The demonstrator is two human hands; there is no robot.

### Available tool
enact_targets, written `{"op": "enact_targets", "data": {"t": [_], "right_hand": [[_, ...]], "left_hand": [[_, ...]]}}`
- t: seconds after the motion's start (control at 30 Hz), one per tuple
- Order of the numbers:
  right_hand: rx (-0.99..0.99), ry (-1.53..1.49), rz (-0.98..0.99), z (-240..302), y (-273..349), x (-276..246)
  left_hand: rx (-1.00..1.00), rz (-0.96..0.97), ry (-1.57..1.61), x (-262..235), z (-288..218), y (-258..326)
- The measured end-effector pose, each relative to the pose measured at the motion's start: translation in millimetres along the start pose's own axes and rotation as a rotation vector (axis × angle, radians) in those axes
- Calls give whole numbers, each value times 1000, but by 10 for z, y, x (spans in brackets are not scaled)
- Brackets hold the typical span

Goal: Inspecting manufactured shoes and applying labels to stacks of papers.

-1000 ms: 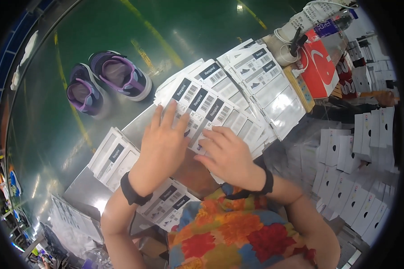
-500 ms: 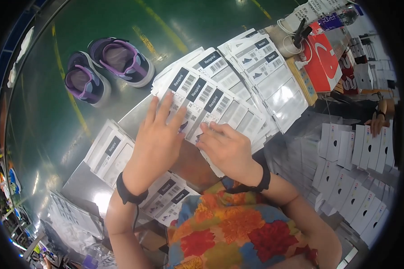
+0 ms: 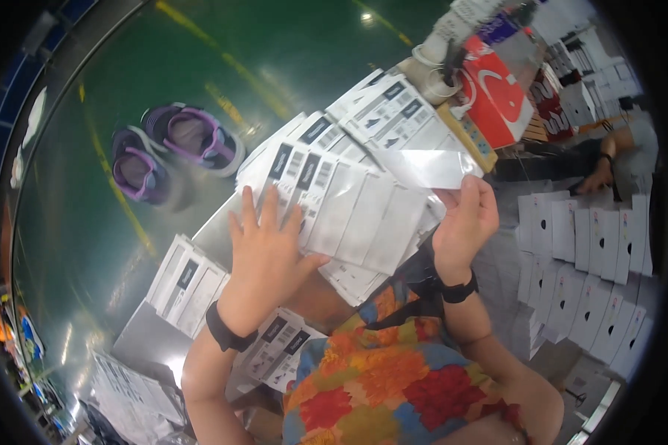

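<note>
Spread out, my left hand (image 3: 267,259) lies flat on the lower left part of a sheet of shoe labels (image 3: 360,211). Two printed labels show on that sheet, beside bare backing. At the sheet's right, my right hand (image 3: 464,222) pinches the end of a single label (image 3: 427,169) between thumb and fingers. The label looks pale and shiny, its print unreadable from this side. More label sheets (image 3: 401,111) lie fanned out beneath and behind. Dark wristbands are on both my wrists.
A pair of dark purple shoes (image 3: 193,137) stands on the green table at the far left. Further label sheets (image 3: 189,285) lie at left. A red box (image 3: 497,93) is at far right, above stacked white boxes (image 3: 579,267). Another person's hand (image 3: 597,178) reaches in there.
My right hand has lifted a label off the sheet and carried it right; three printed labels there are now two. My left hand stays on the sheet, its thumb spread wider.
</note>
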State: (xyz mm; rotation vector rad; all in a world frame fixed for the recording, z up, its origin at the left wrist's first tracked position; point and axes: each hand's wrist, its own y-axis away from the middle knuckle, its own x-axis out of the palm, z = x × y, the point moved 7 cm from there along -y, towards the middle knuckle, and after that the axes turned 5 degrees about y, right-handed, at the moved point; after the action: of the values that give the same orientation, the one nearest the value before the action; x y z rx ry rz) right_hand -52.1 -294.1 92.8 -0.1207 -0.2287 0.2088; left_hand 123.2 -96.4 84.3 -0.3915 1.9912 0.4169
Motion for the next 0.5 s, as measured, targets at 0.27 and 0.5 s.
{"op": "enact_targets", "data": {"t": [0.27, 0.5], "right_hand": [[-932, 702, 665, 750, 903, 672], [-348, 532, 567, 918, 334, 379]], "left_hand": [[87, 114, 1080, -169, -373, 28], [145, 125, 1009, 41, 182, 167]]}}
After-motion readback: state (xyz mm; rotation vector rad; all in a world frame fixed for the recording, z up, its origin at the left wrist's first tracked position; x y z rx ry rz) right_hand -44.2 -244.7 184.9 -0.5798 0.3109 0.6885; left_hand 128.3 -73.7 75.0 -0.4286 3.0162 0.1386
